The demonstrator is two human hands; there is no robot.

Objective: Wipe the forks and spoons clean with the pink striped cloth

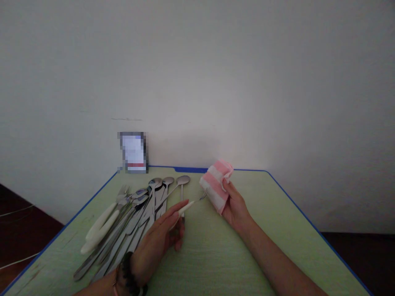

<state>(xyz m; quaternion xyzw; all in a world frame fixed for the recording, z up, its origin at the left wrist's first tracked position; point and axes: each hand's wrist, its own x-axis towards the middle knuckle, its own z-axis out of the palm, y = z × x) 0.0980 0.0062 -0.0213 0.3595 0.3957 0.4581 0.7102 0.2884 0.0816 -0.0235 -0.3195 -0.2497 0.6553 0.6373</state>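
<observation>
a black beaded bracelet (pixel 128 271) sat behind the left hand (pixel 165 230), which grasped a white-handled metal fork (pixel 187 207) above a pale green, blue-edged table (pixel 210 259), at the right side of a heap of silvery metal cutlery (pixel 133 225). the right hand (pixel 237 205) clasped a pink-and-white striped cloth (pixel 216 181) by the fork's tines (pixel 203 195), though contact could not be told. the tines might have snagged the fabric if pushed hard, or a loose grip might have dropped the fork.
</observation>
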